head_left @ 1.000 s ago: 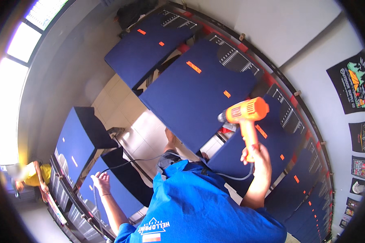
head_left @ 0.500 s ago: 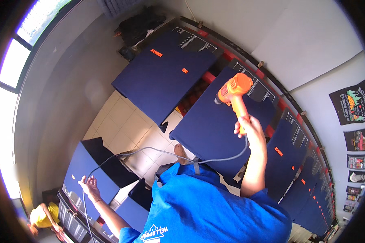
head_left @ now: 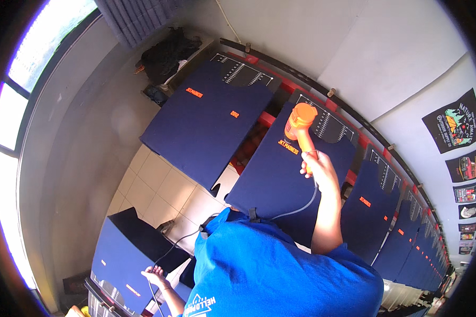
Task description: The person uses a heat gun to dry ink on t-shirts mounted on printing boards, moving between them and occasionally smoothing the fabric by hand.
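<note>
Fingers [head_left: 311, 158] of my right hand [head_left: 316, 168] wrapped round orange plastic heat gun [head_left: 300, 122], now moved onto next navy platen [head_left: 285, 174]; left hand [head_left: 154, 276] loosely grips black cord [head_left: 169, 251].

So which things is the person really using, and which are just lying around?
In use:
- orange heat gun in the right hand
- its grey cord, held by the left hand
- navy shirt on the board under the gun

Lying about:
- dark clothes pile
- printed black shirts on the wall
</note>
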The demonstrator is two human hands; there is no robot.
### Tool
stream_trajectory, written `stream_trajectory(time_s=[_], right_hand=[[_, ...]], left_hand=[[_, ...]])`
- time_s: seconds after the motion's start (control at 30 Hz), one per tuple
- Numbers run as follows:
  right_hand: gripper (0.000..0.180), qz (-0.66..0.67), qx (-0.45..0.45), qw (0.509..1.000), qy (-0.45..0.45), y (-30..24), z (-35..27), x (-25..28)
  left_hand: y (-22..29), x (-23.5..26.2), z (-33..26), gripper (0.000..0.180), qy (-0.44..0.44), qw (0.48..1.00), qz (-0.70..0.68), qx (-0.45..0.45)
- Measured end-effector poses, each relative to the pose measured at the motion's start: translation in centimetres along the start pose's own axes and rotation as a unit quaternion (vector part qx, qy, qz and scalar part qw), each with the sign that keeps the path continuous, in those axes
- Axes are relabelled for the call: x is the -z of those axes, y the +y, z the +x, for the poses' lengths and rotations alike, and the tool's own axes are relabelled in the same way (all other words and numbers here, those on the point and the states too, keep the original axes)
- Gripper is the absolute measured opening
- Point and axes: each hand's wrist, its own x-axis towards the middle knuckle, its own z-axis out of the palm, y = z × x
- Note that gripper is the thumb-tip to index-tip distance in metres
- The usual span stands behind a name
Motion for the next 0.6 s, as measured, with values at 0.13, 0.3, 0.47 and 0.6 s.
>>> stream_trajectory(time_s=[0.13, 0.3, 0.47, 0.6], right_hand=[[0.023, 0.043, -0.022, 0.999, -0.016, -0.1, 0.3, 0.7], [0.023, 0.052, -0.038, 0.998, -0.010, 0.0, 0.6, 0.5], [0.024, 0.037, -0.022, 0.999, -0.024, 0.3, 0.8, -0.1], [0.023, 0.050, -0.029, 0.998, -0.010, 0.5, 0.9, -0.3]], left_hand=[[-1.8, -0.1, -1.0, 0.053, 0.119, 0.993, -0.025, 0.010], [-2.7, -0.5, -0.6, 0.052, 0.202, 0.972, 0.123, -0.008], [-3.4, 0.9, -1.4, 0.056, 0.183, 0.957, 0.218, -0.052], [-3.4, 1.3, -1.9, 0.056, 0.182, 0.959, 0.212, -0.036]])
